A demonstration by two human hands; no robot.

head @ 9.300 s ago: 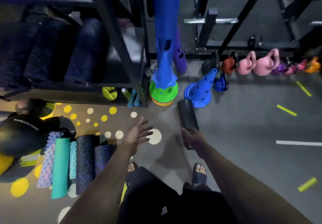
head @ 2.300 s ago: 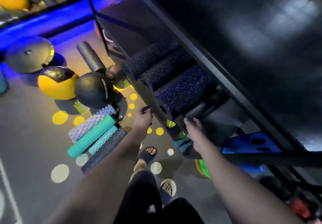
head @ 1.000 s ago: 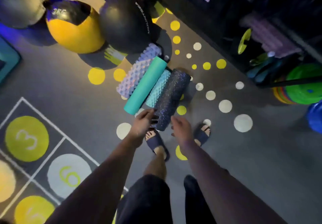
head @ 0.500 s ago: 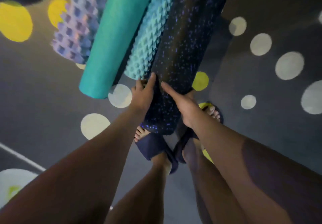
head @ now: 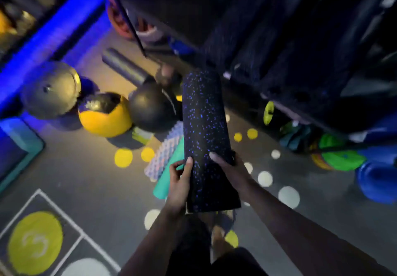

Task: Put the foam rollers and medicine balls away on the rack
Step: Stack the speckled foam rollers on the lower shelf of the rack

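The rack [head: 300, 106] upper right holds a few rollers [head: 255, 45]; my left hand [head: 179, 186] and right hand [head: 232, 169] clasp the speckled roller [head: 204, 129], medicine balls [head: 105, 119] unshelved at left.

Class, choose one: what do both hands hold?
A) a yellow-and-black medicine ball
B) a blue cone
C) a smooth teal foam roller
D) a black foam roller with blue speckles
D: the left hand and right hand both grip the near end of the black blue-speckled foam roller.
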